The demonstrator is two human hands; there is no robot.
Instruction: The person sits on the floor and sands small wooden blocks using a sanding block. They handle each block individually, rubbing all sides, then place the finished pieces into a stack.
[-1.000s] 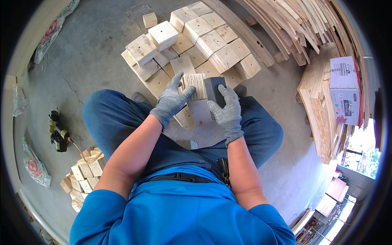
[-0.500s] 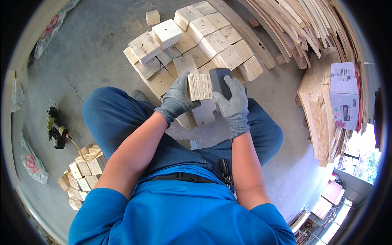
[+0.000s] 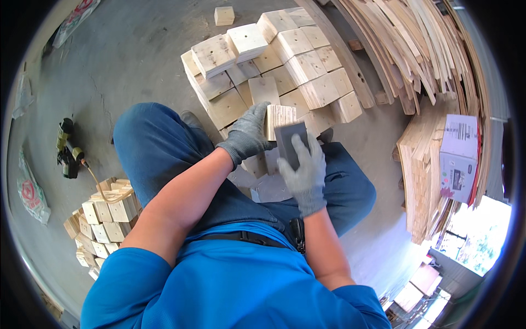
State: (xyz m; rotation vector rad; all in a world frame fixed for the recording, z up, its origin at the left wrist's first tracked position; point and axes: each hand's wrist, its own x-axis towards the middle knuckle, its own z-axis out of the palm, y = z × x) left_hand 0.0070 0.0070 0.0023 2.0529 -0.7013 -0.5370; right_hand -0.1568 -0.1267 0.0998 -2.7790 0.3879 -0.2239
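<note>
Near the centre of the frame, a little above the middle, the left hand (image 3: pixel 247 134), in a grey knit glove, has its grip closed around a small pale wooden block (image 3: pixel 278 119), fingers wrapped over the block's left edge. The right hand (image 3: pixel 304 170), gloved the same way, presses a dark grey sanding block (image 3: pixel 290 143) flat against the wooden block's lower right face, its fingers spread and laid over the pad, thumb side hidden. Both things sit in the air over the person's lap, between the knees in blue trousers.

Just above the hands, in the upper middle of the frame, a stack of wooden blocks (image 3: pixel 274 66) stands on the concrete floor (image 3: pixel 131 66), with one single loose block (image 3: pixel 224 15) apart from it at the top edge. At lower left a smaller heap of blocks (image 3: pixel 101 216) lies on the floor, and farther left a yellow-and-black power tool (image 3: pixel 68 153) with a hose. Long wooden slats (image 3: pixel 416 49) lean along the upper right, and a cardboard box (image 3: pixel 459 159) rests on stacked boards at the right.
</note>
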